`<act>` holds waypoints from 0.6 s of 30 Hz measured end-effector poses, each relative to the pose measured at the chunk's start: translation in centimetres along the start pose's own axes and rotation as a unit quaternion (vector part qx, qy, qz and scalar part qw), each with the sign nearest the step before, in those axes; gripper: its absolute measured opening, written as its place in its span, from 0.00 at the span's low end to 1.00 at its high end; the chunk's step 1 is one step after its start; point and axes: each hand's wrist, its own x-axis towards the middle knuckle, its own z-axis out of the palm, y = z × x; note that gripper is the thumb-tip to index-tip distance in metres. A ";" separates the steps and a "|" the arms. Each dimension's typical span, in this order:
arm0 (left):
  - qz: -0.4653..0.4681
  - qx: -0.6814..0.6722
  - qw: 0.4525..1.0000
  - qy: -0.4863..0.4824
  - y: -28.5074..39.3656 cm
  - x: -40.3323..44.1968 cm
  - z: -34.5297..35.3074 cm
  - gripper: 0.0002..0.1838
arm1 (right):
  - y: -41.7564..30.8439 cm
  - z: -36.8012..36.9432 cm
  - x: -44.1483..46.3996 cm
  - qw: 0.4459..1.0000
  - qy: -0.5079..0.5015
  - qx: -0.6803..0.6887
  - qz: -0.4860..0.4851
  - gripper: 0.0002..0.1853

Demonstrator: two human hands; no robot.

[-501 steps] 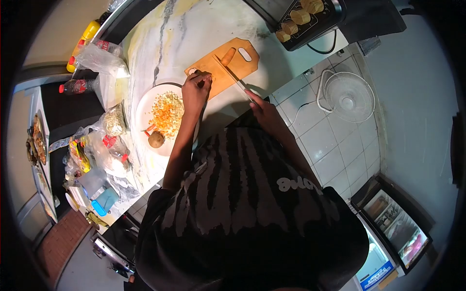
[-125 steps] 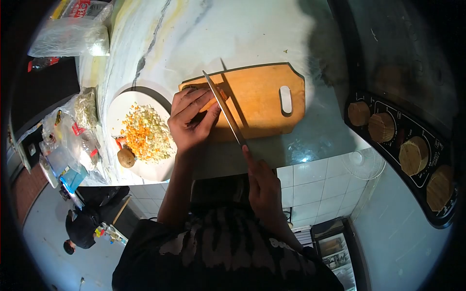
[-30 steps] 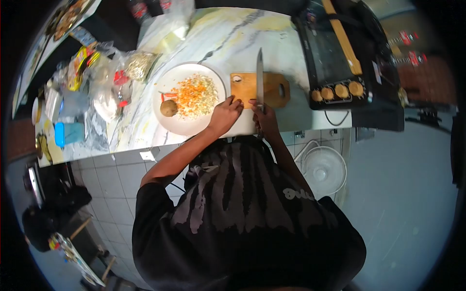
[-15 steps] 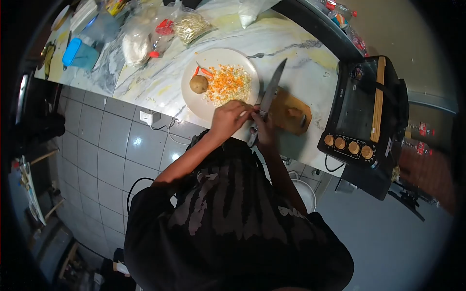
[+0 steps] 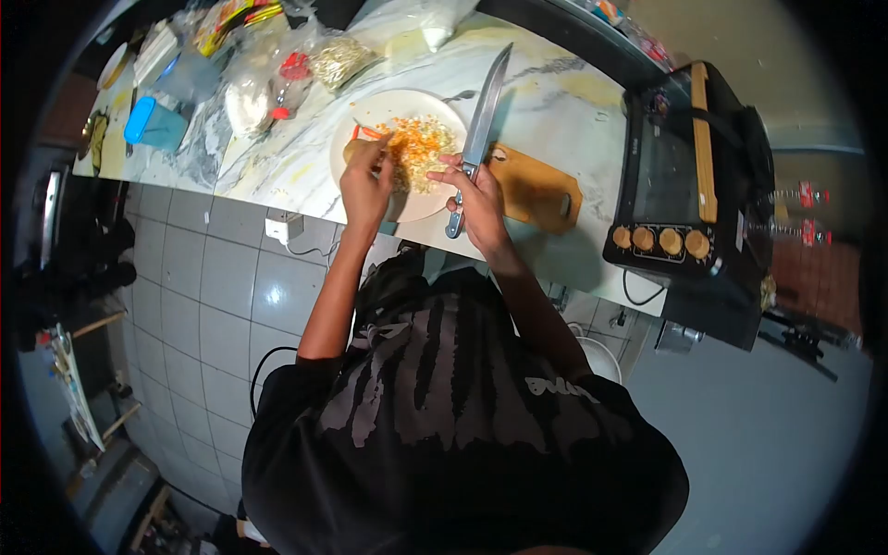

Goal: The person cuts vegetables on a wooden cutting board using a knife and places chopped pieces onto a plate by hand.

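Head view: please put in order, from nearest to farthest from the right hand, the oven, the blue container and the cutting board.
From the right hand:
1. Cutting board, just to its right.
2. Oven, farther right.
3. Blue container, far left.

Lettering (image 5: 561,388) on black shirt (image 5: 481,462), oven markings (image 5: 659,255), none clearly readable

Here the left fingers (image 5: 372,154) hide part of the potato (image 5: 351,149); the right fingers (image 5: 451,176) cover some of the knife (image 5: 487,102), and beyond them the top edge crops a plastic bag (image 5: 444,20)!
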 end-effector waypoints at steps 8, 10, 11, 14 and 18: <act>0.145 -0.016 0.973 -0.180 6.8 -3.7 6.4 0.12 | 0.5 -10.2 -6.4 0.992 0.119 0.023 -0.039 0.13; 0.171 -0.018 0.950 -0.260 7.6 -5.3 9.0 0.12 | 1.0 -13.0 -9.1 0.987 0.159 0.021 -0.026 0.14; 0.199 0.000 0.940 -0.276 7.8 -6.2 10.4 0.13 | 1.4 -14.4 -10.8 0.981 0.192 0.010 -0.005 0.15; 0.260 0.045 0.916 -0.301 6.5 -8.3 14.3 0.13 | 3.2 -17.3 -16.4 0.971 0.237 0.030 0.001 0.16; 0.296 0.061 0.923 -0.236 5.4 -9.2 15.7 0.13 | 4.5 -18.6 -22.8 0.963 0.268 0.022 0.034 0.14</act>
